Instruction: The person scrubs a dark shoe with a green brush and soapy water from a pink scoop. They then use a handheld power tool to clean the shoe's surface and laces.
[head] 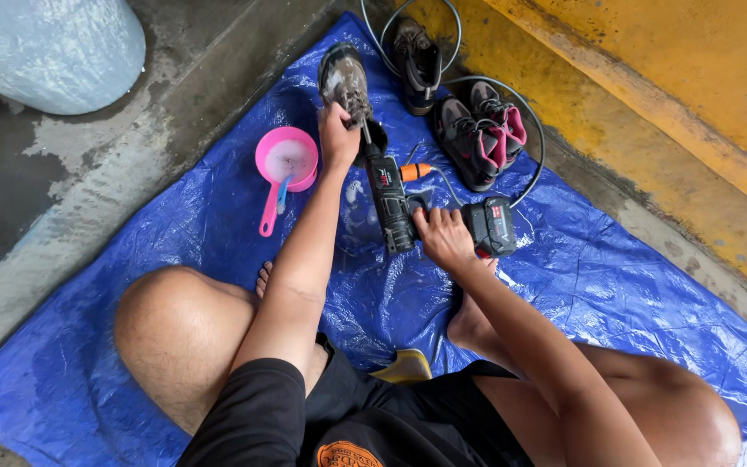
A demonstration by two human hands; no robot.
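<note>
**Drill and shoe held over a blue tarp**

The right hand (444, 238) was wrapped around the grip of a black cordless drill (391, 201), fingers closed on the handle, with the drill's battery pack (493, 225) just beside the knuckles. The drill pointed away from the person, and its front end met a dirty grey shoe (345, 82); whatever was fitted at the tip was too small to make out. The left hand (337, 138) was clamped shut on the heel end of that shoe, holding it in line with the tool. Both were above the blue tarp (598, 277), which looked wet and wrinkled.

Just left of the left hand, a pink dipper (285, 163) with a long handle lay on the tarp. To the right, beyond the drill, an orange-handled tool (415, 171) lay near a pair of dark shoes with pink linings (482, 130), and one more dark shoe (417, 60) stood farther off. A grey cable (536, 130) looped around these shoes. The person sat with knees spread, bare feet on the tarp, beside a yellow wall (676, 78).
</note>
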